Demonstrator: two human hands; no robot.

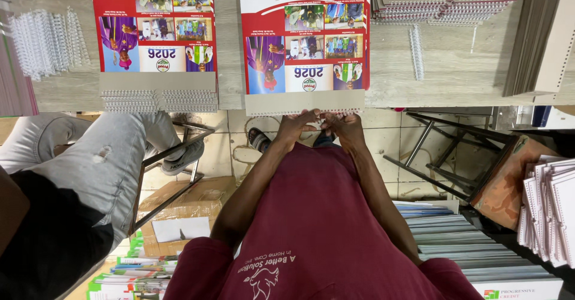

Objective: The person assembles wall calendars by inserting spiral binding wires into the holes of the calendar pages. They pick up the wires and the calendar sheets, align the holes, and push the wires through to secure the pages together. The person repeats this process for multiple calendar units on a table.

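At table edge: red calendar (304, 42), hands (323, 126).

Both bare arms reached forward from short maroon sleeves and converged, elbows apart and forearms angled inward until the wrists nearly met. The left hand (297, 126) was curled with its knuckles up, fingers bent and pinching at its front. The right hand (346, 126) lay just beside it, touching or nearly touching the left, its fingers likewise bent downward at the tips; how tightly either hand was closed could not be made out.
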